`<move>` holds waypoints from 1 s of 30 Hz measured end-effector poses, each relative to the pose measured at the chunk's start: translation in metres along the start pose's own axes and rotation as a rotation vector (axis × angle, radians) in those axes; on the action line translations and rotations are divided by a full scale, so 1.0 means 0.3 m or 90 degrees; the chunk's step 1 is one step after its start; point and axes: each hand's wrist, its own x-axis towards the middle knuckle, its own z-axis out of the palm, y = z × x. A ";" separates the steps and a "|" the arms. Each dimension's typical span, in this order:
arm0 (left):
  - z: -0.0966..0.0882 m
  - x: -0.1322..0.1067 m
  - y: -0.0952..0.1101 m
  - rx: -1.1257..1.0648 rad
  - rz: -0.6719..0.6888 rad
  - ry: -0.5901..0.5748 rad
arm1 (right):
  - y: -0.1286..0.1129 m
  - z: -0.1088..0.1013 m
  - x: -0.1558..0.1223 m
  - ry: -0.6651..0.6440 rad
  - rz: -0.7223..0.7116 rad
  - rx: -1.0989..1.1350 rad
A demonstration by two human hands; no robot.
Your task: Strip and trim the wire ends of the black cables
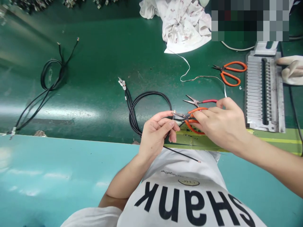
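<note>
My left hand (158, 130) pinches a black cable (151, 92) near its end, just above the table's front edge. The rest of that cable lies coiled on the green table, with white-tagged ends at its upper left. Wrapped in my right hand (220, 121) are orange-handled scissors (196, 110). Their blades reach the cable end by my left fingertips; whether they are cutting cannot be made out. A thin white string (201, 76) runs from above to my right hand. Needle-nose pliers (194, 101) with red handles lie just beyond that hand.
Another pair of orange-handled scissors (230, 71) lies beside a slotted metal fixture (255, 91) at right. A white-gloved hand (293, 70) is at the fixture's far side. A second black cable coil (44, 75) lies left. Crumpled printed cloth (187, 28) sits at the back.
</note>
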 end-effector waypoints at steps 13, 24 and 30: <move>-0.009 0.014 0.001 -0.008 -0.031 -0.056 | 0.047 0.010 -0.058 0.033 0.124 0.232; -0.001 0.039 -0.016 0.043 -0.014 -0.033 | 0.013 -0.027 -0.076 0.064 0.079 0.044; 0.008 0.034 -0.016 0.036 -0.021 -0.029 | 0.015 -0.060 -0.035 -0.005 0.052 0.015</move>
